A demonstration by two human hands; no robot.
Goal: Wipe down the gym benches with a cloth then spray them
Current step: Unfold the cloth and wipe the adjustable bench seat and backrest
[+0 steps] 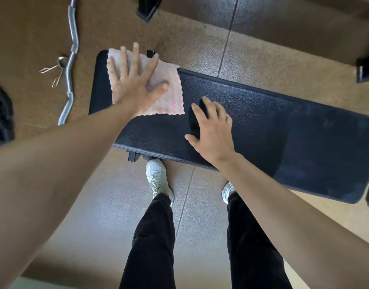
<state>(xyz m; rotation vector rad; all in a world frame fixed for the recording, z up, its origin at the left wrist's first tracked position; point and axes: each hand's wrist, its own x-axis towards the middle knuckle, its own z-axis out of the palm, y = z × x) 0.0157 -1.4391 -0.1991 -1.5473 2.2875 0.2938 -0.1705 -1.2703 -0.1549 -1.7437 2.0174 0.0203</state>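
A person leans over a black padded gym bench (262, 113), wiping its upholstery. The left hand (135, 80) lies flat with fingers spread on a pink-and-white waffle-weave cloth (171, 94), pressing it onto the bench's far-left end. The right hand (212, 130) rests mid-bench, well apart from the cloth. Its fingers arch over a dark shape, and it is unclear whether that is a gripped object or only shadow. The wiping step appears to be under way, with most of the pad to the right apparently not yet covered. The next move likely calls for dragging the cloth rightward under even pressure. No spray bottle is plainly visible. A bent chrome curl bar (70, 65) lies on the speckled rubber floor (96, 205) beside the bench.
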